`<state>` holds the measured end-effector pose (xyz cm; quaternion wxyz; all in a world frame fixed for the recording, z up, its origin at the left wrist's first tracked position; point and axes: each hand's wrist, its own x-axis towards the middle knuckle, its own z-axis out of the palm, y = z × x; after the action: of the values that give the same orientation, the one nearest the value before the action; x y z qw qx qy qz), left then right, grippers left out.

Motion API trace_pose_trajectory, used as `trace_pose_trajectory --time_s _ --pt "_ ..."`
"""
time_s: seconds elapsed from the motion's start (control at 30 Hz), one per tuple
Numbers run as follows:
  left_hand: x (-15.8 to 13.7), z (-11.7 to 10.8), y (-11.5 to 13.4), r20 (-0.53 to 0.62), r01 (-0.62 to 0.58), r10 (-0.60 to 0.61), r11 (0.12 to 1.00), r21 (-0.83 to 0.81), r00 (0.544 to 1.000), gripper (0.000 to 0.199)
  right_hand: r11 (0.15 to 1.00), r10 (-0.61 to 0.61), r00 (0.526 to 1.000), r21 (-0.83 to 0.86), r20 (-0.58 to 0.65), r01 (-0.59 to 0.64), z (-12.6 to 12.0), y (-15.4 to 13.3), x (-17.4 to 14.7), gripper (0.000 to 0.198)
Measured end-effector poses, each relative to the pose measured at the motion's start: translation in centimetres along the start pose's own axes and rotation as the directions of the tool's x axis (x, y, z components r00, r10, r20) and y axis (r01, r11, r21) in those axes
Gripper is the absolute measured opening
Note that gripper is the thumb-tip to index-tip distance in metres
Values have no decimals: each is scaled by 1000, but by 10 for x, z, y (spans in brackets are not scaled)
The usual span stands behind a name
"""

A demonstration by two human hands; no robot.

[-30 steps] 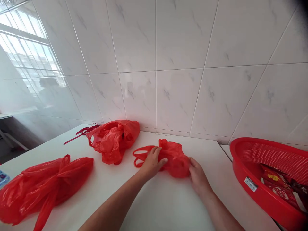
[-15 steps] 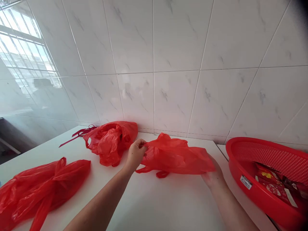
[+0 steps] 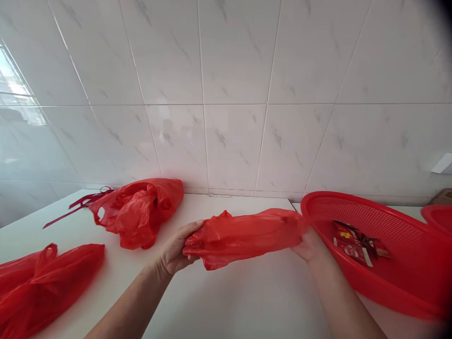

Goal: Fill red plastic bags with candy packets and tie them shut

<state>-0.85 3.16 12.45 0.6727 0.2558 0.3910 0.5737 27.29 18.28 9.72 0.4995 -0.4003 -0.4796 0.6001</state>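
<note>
A thin red plastic bag is stretched sideways between my two hands, above the white tabletop. My left hand grips its gathered left end, the fingers partly behind the plastic. At the bag's other end, my right hand is closed on it, slightly blurred and with its fingertips hidden by the film. Further left, a crumpled red plastic bag lies near the wall. Closer to me on the left is a knotted red plastic bag, filled out by contents I cannot make out.
On the right stands a red perforated plastic basket with several small red packets inside. Dark red ribbons lie by the crumpled bag. A tiled wall rises behind the table. Another red rim shows at the far right.
My view has swung right, bringing more of the basket into sight. The held bag has gone from loose and spread to a longer, tauter shape, and my left hand now wraps its left end.
</note>
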Motion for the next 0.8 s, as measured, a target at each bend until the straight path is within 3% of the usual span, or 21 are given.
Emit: trace_pose_trajectory --time_s 0.1,0.13,0.2,0.23,0.3,0.33,0.4,0.47,0.53,0.6,0.7,0.8 --pt "7 4 -22 -209 -16 -24 982 -188 978 12 998 63 998 -21 -25 -63 0 -5 -1 42" --pt "9 6 -31 -258 -19 -40 975 -223 965 12 997 30 998 -65 -61 -34 2 -10 -6 43" --pt "11 9 -49 -303 -19 -60 968 -250 951 14 960 -164 975 -250 -149 123 10 -26 -21 42" --pt "12 9 -57 -299 -17 -58 970 -243 953 14 900 -308 936 -370 -172 228 17 -35 -31 38" --pt "12 9 -73 -260 -20 -31 981 -193 965 17 742 -523 846 -545 -104 391 33 -45 -52 29" --pt "12 8 -79 -227 -28 -10 986 -163 974 18 690 -547 837 -574 -15 441 41 -46 -61 26" --pt "11 7 -88 -149 -42 24 993 -113 989 21 610 -465 857 -622 222 492 55 -38 -71 25" --pt "11 5 -91 -95 -49 40 994 -97 995 23 455 -280 871 -743 403 490 60 -20 -74 22" --pt "10 3 -89 -103 -74 62 990 -121 993 25 252 -90 887 -851 453 460 54 1 -73 18" --pt "11 -1 -84 -143 -132 109 978 -160 984 27 153 61 894 -889 444 432 40 13 -75 11" --pt "13 -8 -77 -207 -205 166 961 -186 964 30 208 205 878 -896 433 393 18 8 -90 10" --pt "16 -13 -78 -219 -190 152 967 -169 964 30 397 320 849 -873 420 282 -1 -27 -109 18"
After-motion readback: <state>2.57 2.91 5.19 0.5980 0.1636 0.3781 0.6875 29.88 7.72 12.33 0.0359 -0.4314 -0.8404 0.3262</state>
